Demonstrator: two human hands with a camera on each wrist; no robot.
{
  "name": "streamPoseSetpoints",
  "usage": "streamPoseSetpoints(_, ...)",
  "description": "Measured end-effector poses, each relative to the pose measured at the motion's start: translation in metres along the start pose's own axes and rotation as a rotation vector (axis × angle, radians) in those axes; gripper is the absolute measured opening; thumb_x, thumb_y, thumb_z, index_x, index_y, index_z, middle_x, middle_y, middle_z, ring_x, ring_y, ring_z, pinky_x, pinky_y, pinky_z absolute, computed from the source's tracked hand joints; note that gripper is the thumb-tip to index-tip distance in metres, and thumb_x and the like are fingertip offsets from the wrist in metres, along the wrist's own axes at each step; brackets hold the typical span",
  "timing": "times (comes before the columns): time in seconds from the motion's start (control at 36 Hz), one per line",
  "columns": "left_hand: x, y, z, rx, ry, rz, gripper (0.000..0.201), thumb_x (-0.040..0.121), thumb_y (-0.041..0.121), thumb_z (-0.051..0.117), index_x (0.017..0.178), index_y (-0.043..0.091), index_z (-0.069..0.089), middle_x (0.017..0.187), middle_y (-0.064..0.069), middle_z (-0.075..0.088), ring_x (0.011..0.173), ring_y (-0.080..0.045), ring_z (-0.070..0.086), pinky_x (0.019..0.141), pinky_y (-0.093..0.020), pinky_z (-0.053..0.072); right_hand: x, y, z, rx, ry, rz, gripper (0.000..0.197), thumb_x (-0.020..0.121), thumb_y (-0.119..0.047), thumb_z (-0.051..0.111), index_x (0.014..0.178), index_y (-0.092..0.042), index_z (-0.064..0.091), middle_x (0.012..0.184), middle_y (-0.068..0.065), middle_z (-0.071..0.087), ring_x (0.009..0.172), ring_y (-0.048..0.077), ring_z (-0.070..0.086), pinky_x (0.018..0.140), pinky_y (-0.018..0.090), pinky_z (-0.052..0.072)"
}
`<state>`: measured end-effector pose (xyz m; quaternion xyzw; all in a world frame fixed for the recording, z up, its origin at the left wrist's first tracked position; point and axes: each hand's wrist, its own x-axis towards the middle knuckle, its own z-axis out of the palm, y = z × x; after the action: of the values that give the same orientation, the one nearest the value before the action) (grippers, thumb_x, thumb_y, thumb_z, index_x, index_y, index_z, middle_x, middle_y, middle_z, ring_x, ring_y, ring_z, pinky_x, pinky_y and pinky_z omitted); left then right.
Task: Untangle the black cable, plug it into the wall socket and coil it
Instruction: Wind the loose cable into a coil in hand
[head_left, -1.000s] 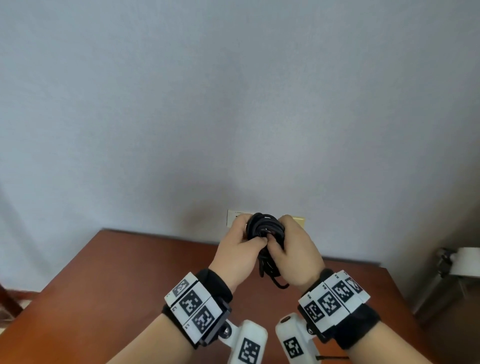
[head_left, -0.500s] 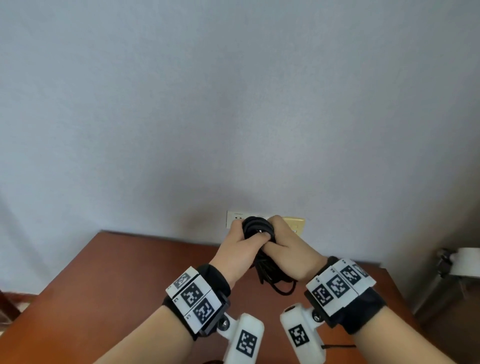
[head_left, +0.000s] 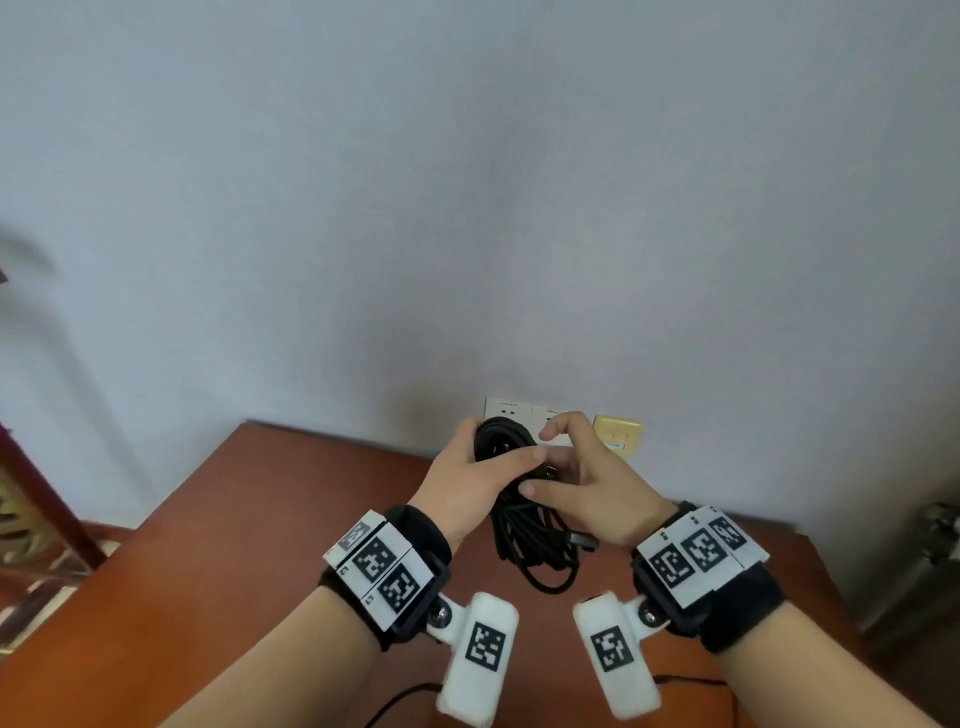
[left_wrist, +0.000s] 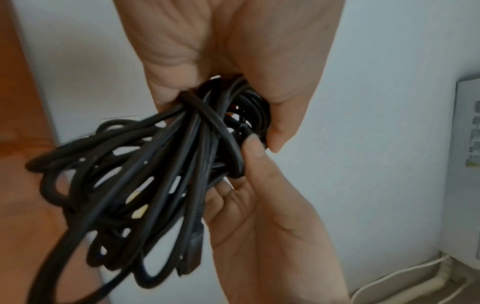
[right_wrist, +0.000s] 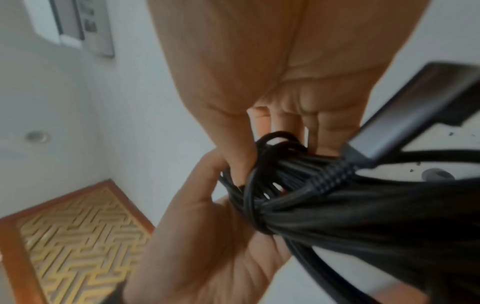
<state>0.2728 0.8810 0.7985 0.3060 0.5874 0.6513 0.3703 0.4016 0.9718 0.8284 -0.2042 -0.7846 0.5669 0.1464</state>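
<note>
The black cable (head_left: 535, 540) is a tangled bundle held in the air above the table, right in front of the white wall socket (head_left: 511, 413). My left hand (head_left: 511, 460) grips the bundle's top, fingers curled round it and thumb across the front. My right hand (head_left: 558, 465) pinches a strand wrapped round the bundle's waist, with the index finger lifted. Loops hang below both hands. In the left wrist view the wrap (left_wrist: 207, 115) crosses the strands. A grey flat connector (right_wrist: 415, 115) sticks out near my right palm.
The brown wooden table (head_left: 260, 519) runs up to the grey wall. A beige plate (head_left: 618, 434) sits right of the socket. A metal fixture (head_left: 935, 535) stands at the far right and dark wooden furniture (head_left: 31, 467) at the left.
My right hand has slid right and lower on the bundle and its index finger has lifted off. More loops now hang below the hands. My left hand keeps its grip.
</note>
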Motion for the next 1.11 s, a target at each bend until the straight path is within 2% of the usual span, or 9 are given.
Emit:
streamPoseSetpoints(0.06,-0.005,-0.002,0.001,0.003,0.038,0.011,0.042,0.07,0.031,0.081,0.104,0.02,0.059,0.098,-0.006,0.07,0.091,-0.019,0.069,0.076,-0.032,0.055,0.001,0.002,0.006,-0.037,0.022,0.004,0.04,0.085,-0.008,0.066,0.115,-0.021,0.042,0.097,-0.002,0.069,0.06,0.017,0.062,0.055,0.032,0.052)
streamPoseSetpoints(0.14,-0.014,-0.003,0.001,-0.017,0.073,0.011,0.035,0.078,0.019,0.078,0.107,0.02,0.059,0.101,-0.006,0.071,0.093,-0.017,0.069,0.072,-0.027,0.054,0.002,0.006,0.016,-0.037,0.081,-0.016,0.045,0.079,-0.008,0.071,0.117,-0.027,0.055,0.108,-0.002,0.07,0.099,0.012,0.066,0.088,0.037,0.054)
streamPoseSetpoints(0.31,-0.029,-0.006,-0.005,-0.077,0.147,0.047,0.035,0.076,0.023,0.079,0.106,0.022,0.061,0.101,-0.003,0.072,0.093,-0.015,0.07,0.075,-0.028,0.055,-0.004,-0.001,0.03,-0.063,0.088,-0.101,0.043,0.078,-0.01,0.074,0.108,-0.038,0.062,0.103,-0.006,0.071,0.095,0.008,0.067,0.088,0.032,0.054)
streamPoseSetpoints(0.44,-0.038,-0.001,-0.021,-0.093,0.222,0.081,0.05,0.06,0.039,0.08,0.104,0.021,0.062,0.099,-0.004,0.072,0.092,-0.018,0.07,0.08,-0.037,0.057,-0.01,-0.011,0.039,-0.28,-0.036,-0.058,0.067,0.075,-0.036,0.076,0.133,-0.038,0.044,0.122,-0.025,0.057,0.109,-0.007,0.055,0.1,0.026,0.044)
streamPoseSetpoints(0.53,-0.045,0.004,-0.033,-0.154,0.235,0.056,0.05,0.066,0.036,0.08,0.108,0.017,0.061,0.103,-0.009,0.07,0.093,-0.02,0.07,0.077,-0.035,0.057,-0.017,-0.016,0.056,-0.43,-0.059,-0.051,0.083,0.069,-0.039,0.08,0.135,-0.04,0.03,0.119,-0.027,0.051,0.105,-0.013,0.05,0.099,0.019,0.042)
streamPoseSetpoints(0.69,-0.058,0.006,-0.045,-0.224,0.195,-0.007,0.036,0.078,0.023,0.077,0.107,0.013,0.058,0.105,-0.011,0.068,0.089,-0.017,0.069,0.068,-0.026,0.052,-0.019,-0.005,0.094,-0.707,0.122,-0.003,0.102,0.066,-0.047,0.074,0.142,-0.035,0.007,0.124,-0.005,0.059,0.104,0.014,0.062,0.086,0.035,0.052)
streamPoseSetpoints(0.86,-0.065,-0.002,-0.05,-0.251,0.157,-0.047,0.055,0.066,0.032,0.081,0.113,0.014,0.056,0.112,-0.013,0.067,0.099,-0.022,0.068,0.085,-0.037,0.055,-0.029,-0.007,0.11,-0.851,0.222,0.006,0.078,0.072,-0.039,0.065,0.133,-0.023,0.02,0.105,-0.004,0.063,0.093,0.022,0.064,0.081,0.04,0.051)
streamPoseSetpoints(1.03,-0.076,-0.028,-0.044,-0.37,0.157,-0.107,0.043,0.082,0.022,0.074,0.118,0.011,0.053,0.109,-0.013,0.068,0.09,-0.023,0.07,0.067,-0.033,0.056,-0.036,0.011,0.12,-0.982,0.279,-0.052,0.087,0.073,-0.054,0.065,0.137,-0.018,0.019,0.107,-0.005,0.066,0.094,0.021,0.065,0.083,0.036,0.048)
streamPoseSetpoints(1.11,-0.081,-0.05,-0.042,-0.407,0.16,-0.097,0.042,0.083,0.019,0.072,0.119,0.011,0.051,0.105,-0.011,0.068,0.086,-0.019,0.069,0.072,-0.034,0.057,-0.039,0.032,0.125,-1.023,0.296,-0.083,0.08,0.072,-0.049,0.065,0.134,-0.019,0.023,0.096,-0.008,0.065,0.088,0.019,0.065,0.078,0.033,0.045)
